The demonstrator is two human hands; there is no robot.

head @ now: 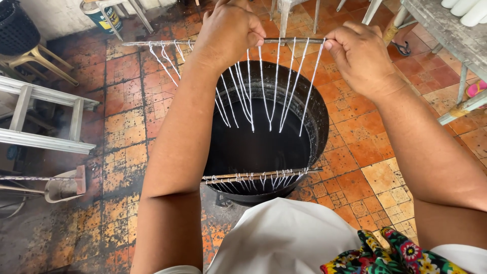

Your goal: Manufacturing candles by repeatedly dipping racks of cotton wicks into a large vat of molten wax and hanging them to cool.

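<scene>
My left hand and my right hand both grip a thin metal rod held level above a big black pot. Several white strings are tied along the rod and hang down over the pot's mouth. Dark liquid fills the pot. A second rod with several short white strings lies across the pot's near rim. The pot stands on an orange tiled floor.
A white wooden ladder-like frame lies at the left. A stool with a black basket is at far left. A bucket and chair legs stand behind the pot. A grey table is at the right.
</scene>
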